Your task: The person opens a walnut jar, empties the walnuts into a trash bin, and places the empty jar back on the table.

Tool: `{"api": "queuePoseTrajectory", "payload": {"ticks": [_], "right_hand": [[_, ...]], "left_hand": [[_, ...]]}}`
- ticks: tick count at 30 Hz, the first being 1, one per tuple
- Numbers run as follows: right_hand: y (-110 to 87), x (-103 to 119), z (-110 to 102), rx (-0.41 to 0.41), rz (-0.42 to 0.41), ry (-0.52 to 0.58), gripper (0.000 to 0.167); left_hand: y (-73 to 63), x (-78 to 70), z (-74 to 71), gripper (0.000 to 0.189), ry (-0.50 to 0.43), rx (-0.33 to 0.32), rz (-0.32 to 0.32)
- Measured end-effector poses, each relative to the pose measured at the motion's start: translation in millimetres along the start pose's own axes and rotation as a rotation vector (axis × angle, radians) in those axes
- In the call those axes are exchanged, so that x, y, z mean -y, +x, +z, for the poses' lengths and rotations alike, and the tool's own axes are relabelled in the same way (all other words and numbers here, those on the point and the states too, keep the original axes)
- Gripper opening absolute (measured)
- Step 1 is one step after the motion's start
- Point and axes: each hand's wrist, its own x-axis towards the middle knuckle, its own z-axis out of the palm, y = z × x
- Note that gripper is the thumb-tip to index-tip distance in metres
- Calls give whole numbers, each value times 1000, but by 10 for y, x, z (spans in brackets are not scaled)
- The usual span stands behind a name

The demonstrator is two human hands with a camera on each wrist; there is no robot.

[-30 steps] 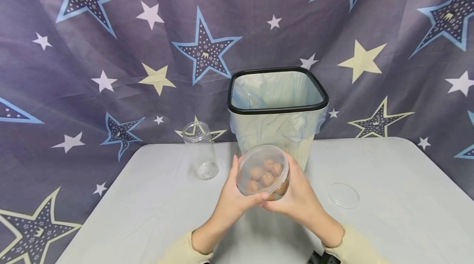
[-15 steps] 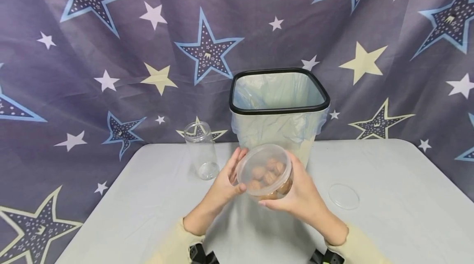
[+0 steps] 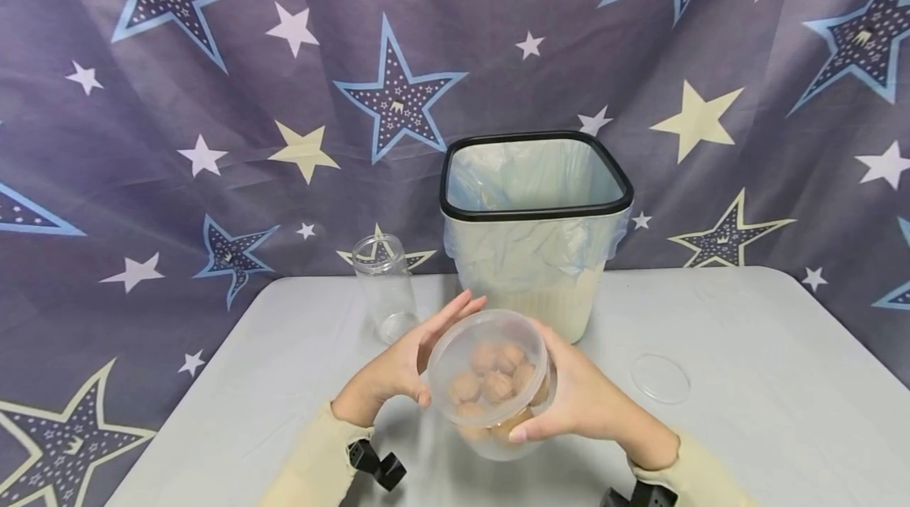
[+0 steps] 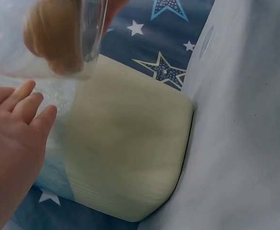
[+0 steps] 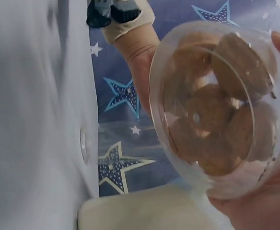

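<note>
A round clear plastic tub (image 3: 490,444) of walnuts (image 3: 496,386) is held up above the table, tilted toward me, with a frosted, lid-like top. My right hand (image 3: 586,396) grips it from the right side, its thumb across the lower front. Left of the tub is my left hand (image 3: 394,365), thumb and fingers spread apart. In the left wrist view, the left hand's relaxed fingers (image 4: 29,103) are just below the tub (image 4: 49,38). The right wrist view looks at the walnuts (image 5: 212,110) through the tub's clear wall.
Behind the hands stands a pale trash bin (image 3: 554,302) with a black rim and bluish liner. A clear empty jar (image 3: 386,286) stands left of the bin. To the right, a thin clear disc (image 3: 661,378) lies on the white table (image 3: 746,428). A starry curtain (image 3: 249,96) hangs behind.
My left hand has come off the tub and moved left, its fingers spreading. My right hand has brought the tub lower and closer to me. Jar, disc and bin stay put.
</note>
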Motion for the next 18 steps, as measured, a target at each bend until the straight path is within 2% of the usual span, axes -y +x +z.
{"api": "queuePoseTrajectory", "payload": {"ticks": [6,11,18], "right_hand": [[7,13,-12,81,-49,65,107],[19,10,-14,125,-82,108,108],[25,10,-28,145,-81,119,108]], "left_hand": [[27,-38,21,124,-52,66,17],[56,-63,32,124,-63,126,55],[60,-76,39,123,-52,131,47]]}}
